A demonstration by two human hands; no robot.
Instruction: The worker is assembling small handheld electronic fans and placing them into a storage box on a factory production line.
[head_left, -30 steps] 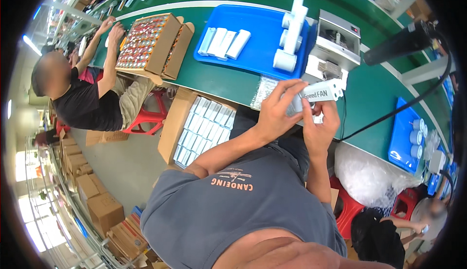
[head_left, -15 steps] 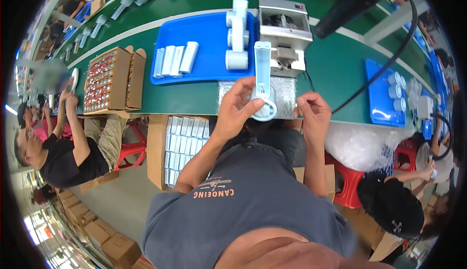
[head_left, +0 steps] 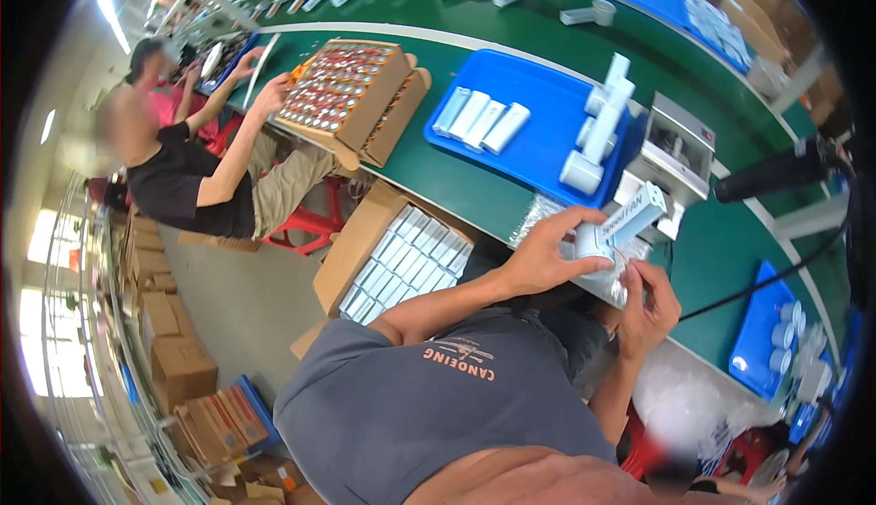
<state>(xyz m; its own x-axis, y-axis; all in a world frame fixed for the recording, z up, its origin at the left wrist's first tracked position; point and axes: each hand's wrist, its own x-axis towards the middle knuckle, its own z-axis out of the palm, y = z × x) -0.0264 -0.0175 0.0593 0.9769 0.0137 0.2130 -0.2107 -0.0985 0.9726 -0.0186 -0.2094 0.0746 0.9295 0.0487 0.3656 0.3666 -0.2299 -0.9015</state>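
The left hand (head_left: 546, 254) grips the pale-blue fan body (head_left: 613, 229) by its round end, the long handle (head_left: 641, 212) pointing forward-right from these fingers, and the right hand (head_left: 651, 312) is just beside, with bent fingers whose hold I cannot tell.

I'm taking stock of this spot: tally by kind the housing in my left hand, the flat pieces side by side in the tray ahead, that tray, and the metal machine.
Pale housing: 1
Flat pale pieces: 4
Blue tray: 1
Metal machine: 1
Total: 7
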